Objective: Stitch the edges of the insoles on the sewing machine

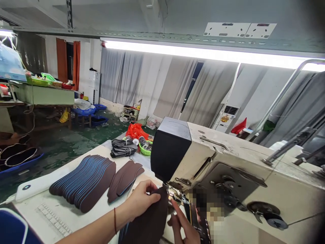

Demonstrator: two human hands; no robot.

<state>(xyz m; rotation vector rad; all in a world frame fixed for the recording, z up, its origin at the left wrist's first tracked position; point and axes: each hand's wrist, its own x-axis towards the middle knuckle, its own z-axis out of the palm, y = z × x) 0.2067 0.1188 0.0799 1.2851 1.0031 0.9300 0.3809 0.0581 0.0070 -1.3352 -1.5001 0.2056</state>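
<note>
My left hand [142,200] pinches the top edge of a dark brown insole-shaped piece [149,225] and holds it up to the needle area [172,196] of a cream sewing machine [228,159]. My right hand [184,227] is just right of the piece under the machine head, index finger stretched toward the presser foot, with a dark printed strip [196,220] against it. The lower part of that hand is cut off by the frame edge.
On the white table [63,210] lie a fanned row of dark brown pieces with blue edges [85,181] and a smaller stack [124,179]. Behind are a black bundle [123,148], a green basket of thread spools [145,146] and a red bag [135,130]. Blue crates stand on the floor at left.
</note>
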